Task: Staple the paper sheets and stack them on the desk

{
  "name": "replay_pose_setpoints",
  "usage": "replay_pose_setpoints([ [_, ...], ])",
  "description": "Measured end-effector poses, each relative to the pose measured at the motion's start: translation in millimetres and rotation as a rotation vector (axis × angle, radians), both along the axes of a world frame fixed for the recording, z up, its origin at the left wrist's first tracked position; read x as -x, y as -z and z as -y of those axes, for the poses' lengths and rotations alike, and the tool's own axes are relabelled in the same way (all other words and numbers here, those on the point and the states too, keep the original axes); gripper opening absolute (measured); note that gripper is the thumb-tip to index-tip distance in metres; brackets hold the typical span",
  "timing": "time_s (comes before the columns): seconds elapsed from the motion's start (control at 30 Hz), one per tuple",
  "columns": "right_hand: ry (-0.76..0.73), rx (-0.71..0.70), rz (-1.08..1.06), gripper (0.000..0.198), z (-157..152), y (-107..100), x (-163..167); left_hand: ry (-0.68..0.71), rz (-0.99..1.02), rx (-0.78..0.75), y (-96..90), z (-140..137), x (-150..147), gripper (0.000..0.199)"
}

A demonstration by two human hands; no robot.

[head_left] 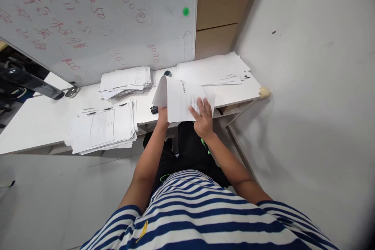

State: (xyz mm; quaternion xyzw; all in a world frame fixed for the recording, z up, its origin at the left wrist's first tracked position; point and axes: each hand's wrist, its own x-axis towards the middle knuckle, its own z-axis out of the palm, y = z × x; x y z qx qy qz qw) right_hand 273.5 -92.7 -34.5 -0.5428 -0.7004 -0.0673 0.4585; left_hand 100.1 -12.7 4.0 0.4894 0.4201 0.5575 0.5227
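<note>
Head view: a person in a blue-and-white striped shirt (205, 211) handles printed sheets (178, 105) at the near edge of a white desk (29, 121). The right hand (203, 119) rests on the sheets' near right part, fingers spread over the page. The left hand (163, 116) is at their left side, partly hidden by the curled paper; its grip cannot be told. To the left sit a far paper stack (127, 79) and a near paper stack (101, 129); loose papers (209, 70) lie far right.

Single head-worn view, facing forward and steeply down, striped shirt (202, 222) nearest; desk (38, 121) farther off
</note>
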Motion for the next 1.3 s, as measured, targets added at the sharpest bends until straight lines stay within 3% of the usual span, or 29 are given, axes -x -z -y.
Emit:
replay_pose_setpoints([
  [0.17,-0.029,0.033,-0.036,0.064,3,1,8,0.017,-0.031,-0.035,-9.4,6,2,0.055],
  [0.37,-0.086,0.352,-0.287,0.050,9,-9,3,0.023,-0.029,-0.004,-1.1,6,1,0.048],
  [0.47,-0.095,0.368,-0.410,0.043,11,-12,-3,-0.027,0.007,0.039,-1.5,5,-1,0.050],
  [0.53,-0.045,0.329,-0.499,0.041,15,-12,-14,-0.071,0.023,0.046,-5.7,4,3,0.053],
  [0.7,0.326,0.381,-0.763,0.052,29,1,-72,-0.026,-0.073,0.091,-11.1,-2,26,0.048],
  [0.8,0.282,0.537,-0.946,0.052,37,19,-106,-0.125,-0.130,0.122,-2.4,-3,30,0.043],
  [0.9,0.263,0.633,-1.183,0.051,45,34,-124,-0.310,-0.179,0.035,7.7,-3,27,0.040],
  [1.03,0.303,0.633,-1.311,0.041,53,38,-129,-0.267,-0.645,-0.204,21.0,-17,34,0.042],
  [1.17,0.286,0.668,-1.292,0.035,55,34,-127,-0.202,-1.161,-0.198,41.6,-36,55,0.044],
  [1.3,0.257,0.708,-1.327,0.034,52,32,-122,-0.142,-1.311,-0.250,55.5,-41,71,0.035],
])
